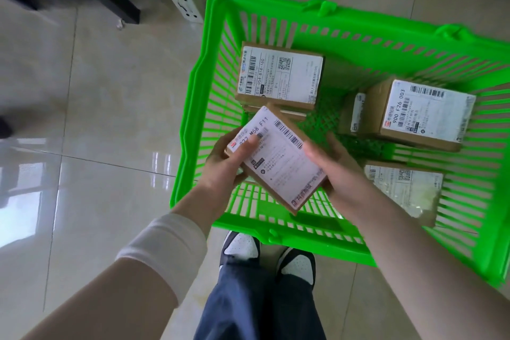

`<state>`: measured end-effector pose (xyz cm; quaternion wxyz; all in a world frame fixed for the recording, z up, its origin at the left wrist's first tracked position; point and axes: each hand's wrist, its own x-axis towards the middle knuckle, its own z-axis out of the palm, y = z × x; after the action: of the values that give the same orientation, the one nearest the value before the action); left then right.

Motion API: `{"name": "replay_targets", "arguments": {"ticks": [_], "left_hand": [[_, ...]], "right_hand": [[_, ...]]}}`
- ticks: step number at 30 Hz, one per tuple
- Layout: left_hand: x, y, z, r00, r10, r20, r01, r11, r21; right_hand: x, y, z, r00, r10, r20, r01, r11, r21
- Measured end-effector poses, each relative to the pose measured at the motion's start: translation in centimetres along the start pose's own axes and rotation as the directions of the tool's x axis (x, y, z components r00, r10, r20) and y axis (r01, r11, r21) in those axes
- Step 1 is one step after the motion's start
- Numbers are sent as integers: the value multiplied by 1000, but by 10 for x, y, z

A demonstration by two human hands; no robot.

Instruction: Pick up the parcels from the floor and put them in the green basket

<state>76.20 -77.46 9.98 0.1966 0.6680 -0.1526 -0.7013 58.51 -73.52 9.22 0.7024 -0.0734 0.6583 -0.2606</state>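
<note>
Head view: left grip and right grip both clasp one parcel over green basket.

A basket is set on the floor, just ahead of two shoes. The held parcel is kept over its near left corner, gripped between the left hand and the right hand. Inside, the far-left parcel is laid by the left wall. The far-right parcel is placed opposite, with a small parcel just left of it. The near-right parcel is laid in front of it.
</note>
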Motion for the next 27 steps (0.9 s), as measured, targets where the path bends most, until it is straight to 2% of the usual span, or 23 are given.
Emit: {"name": "replay_targets", "arguments": {"ticks": [4,6,9,12,18,27], "left_hand": [[-8,-11,-3,996,-48,-79,44,998,-51],[-6,-12,-3,989,11,-148,9,991,131],[-4,-10,-4,975,143,-167,-39,858,512],[-2,-13,-10,982,136,-127,-23,764,645],[10,-19,-17,987,90,-130,27,715,698],[18,-16,-19,987,95,-126,29,674,738]], "right_hand": [[0,11,13,999,-4,-48,14,980,197],[-1,10,18,997,-41,-65,47,994,100],[0,12,22,993,-56,-101,53,998,-33],[3,16,22,993,-68,-97,58,993,-99],[16,29,25,992,-50,-119,23,975,-221],[30,31,28,994,-40,-100,10,959,-284]]}}
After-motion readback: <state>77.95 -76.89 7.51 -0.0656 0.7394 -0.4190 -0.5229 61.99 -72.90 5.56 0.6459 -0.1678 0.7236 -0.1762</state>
